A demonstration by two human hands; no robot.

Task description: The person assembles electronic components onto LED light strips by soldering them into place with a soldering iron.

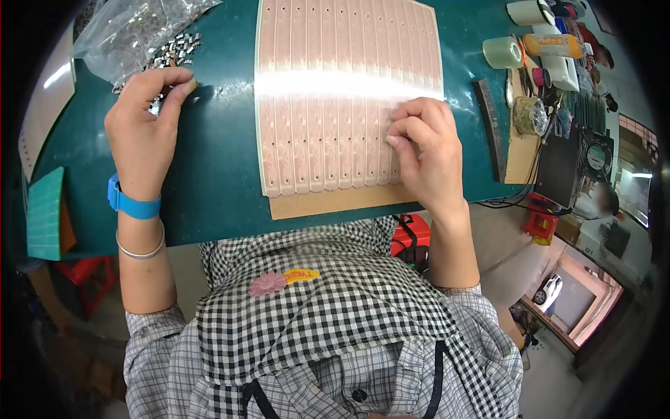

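Two hands on my feed: the left hand point(143, 133), fingertips drawn close, is at the small metal parts point(183, 47) toward the worktop's point(220, 140) left edge, the pink strip panel point(328, 126) lying to its right. The right hand point(434, 153) is nearer, over the panel's right edge, strips running near to far. Whether either one's fingers pinch anything, I can't tell.

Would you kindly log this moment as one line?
left hand: at small black-silver parts | right hand: over right side of pale-pink rectangular board | grips: unclear
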